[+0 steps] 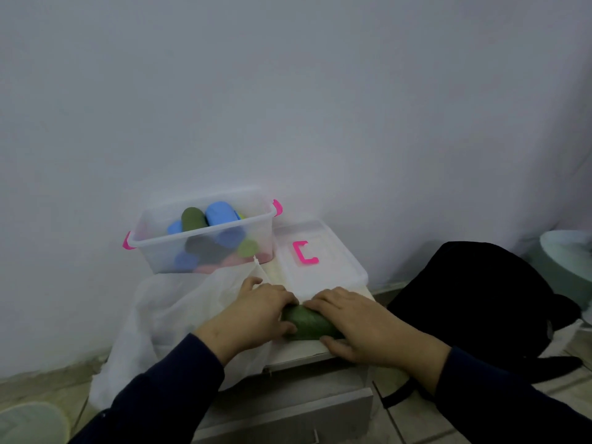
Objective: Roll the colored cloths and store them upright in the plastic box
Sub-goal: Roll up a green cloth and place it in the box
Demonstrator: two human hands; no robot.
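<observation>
Green roll (308, 322) lying crosswise at bench (298, 349) front edge, between left hand (256, 315) and right hand (355, 322), both grips curled round ends; box (205, 241) at far left corner, left hand nearer.

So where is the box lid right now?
In the head view the lid lies flat on the table's right side, directly right of the box and just beyond the right hand.

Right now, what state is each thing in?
Plastic box: open, lid off, several rolled cloths inside.
Lid: lying flat beside the box.
Green cloth: rolled, lying on its side.
Left hand: curled on the roll.
Right hand: curled on the roll.
Plastic bag: slumped, crumpled.
</observation>
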